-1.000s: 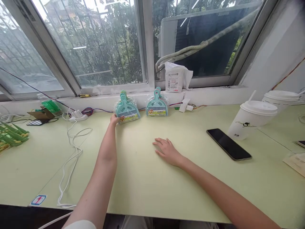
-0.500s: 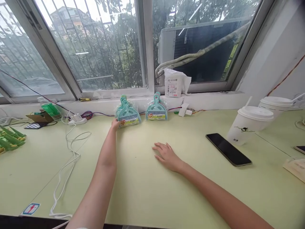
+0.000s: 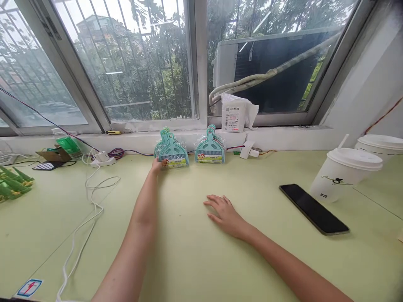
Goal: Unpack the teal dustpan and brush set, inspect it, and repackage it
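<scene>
Several mint-green toy dustpan-and-brush sets (image 3: 174, 153) in clear wrapping lean against the wall under the window, the front one offset to the right of those behind. My left hand (image 3: 156, 164) reaches out and grips the front set at its lower left edge; part of the fingers is hidden. Just right of this stack leans a second stack of wrapped dustpan sets (image 3: 210, 147), untouched. My right hand (image 3: 224, 214) rests palm down on the light green table (image 3: 189, 251), fingers spread, holding nothing.
At right lie a black phone (image 3: 315, 209) and white lidded cups (image 3: 344, 176) with straws. White cables (image 3: 94, 209) trail across the left side from a power strip (image 3: 103, 159). A white package (image 3: 233, 113) stands on the sill; green-yellow items (image 3: 14, 183) lie far left.
The view has shifted slightly. The front dustpan set in the left stack sits a little further right of those behind it. My right hand stays flat on the table.
</scene>
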